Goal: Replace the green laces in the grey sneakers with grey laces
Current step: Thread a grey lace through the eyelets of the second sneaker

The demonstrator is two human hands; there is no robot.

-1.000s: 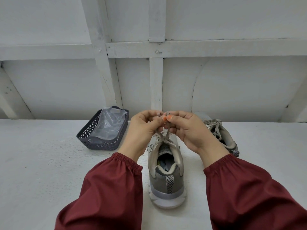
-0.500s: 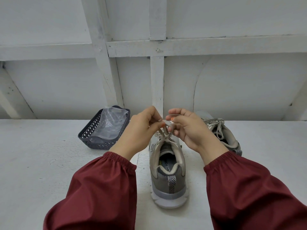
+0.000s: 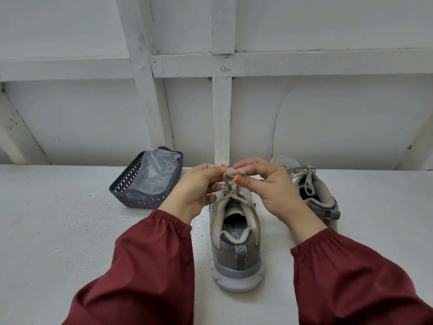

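A grey sneaker (image 3: 236, 249) stands heel toward me on the white surface, in the middle. Its grey lace (image 3: 228, 184) rises from the top eyelets into a loop. My left hand (image 3: 199, 188) pinches the lace from the left side. My right hand (image 3: 267, 186) pinches it from the right, thumb and fingers closed on the loop just above the tongue. The second grey sneaker (image 3: 314, 191) lies behind my right hand, its grey lace tied in a bow. The toe of the near sneaker is hidden by my hands.
A dark grey lattice basket (image 3: 131, 195) holding a clear plastic bag (image 3: 154, 170) stands at the back left. A white panelled wall (image 3: 222, 113) rises right behind the surface. Dark red sleeves cover both forearms.
My hands have shifted slightly apart and reshaped their grip on the lace above the tongue, and a loop now shows between the fingers. The sneakers and basket have stayed put.
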